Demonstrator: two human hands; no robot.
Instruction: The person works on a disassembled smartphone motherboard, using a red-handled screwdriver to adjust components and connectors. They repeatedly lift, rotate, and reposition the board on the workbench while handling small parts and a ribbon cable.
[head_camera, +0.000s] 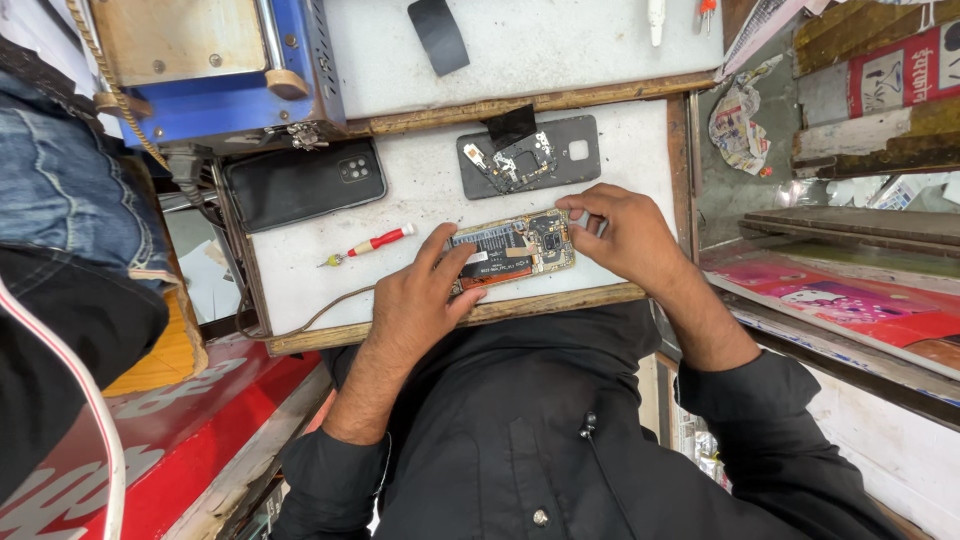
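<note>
An opened phone (512, 250) with bare circuit boards and a gold frame lies near the front edge of the white worktop (430, 200). My left hand (420, 300) grips its left end, thumb and fingers resting on the boards. At the phone's right end, my right hand (628, 235) pinches the corner with its fingertips. A dark grey back cover (570, 160) with small parts and a black tab on it lies just beyond the phone.
A black phone (305, 183) lies face down at the left, with a red and white screwdriver (372, 243) in front of it. A blue machine (220, 70) stands at the back left. A person in jeans (60, 190) is at the far left.
</note>
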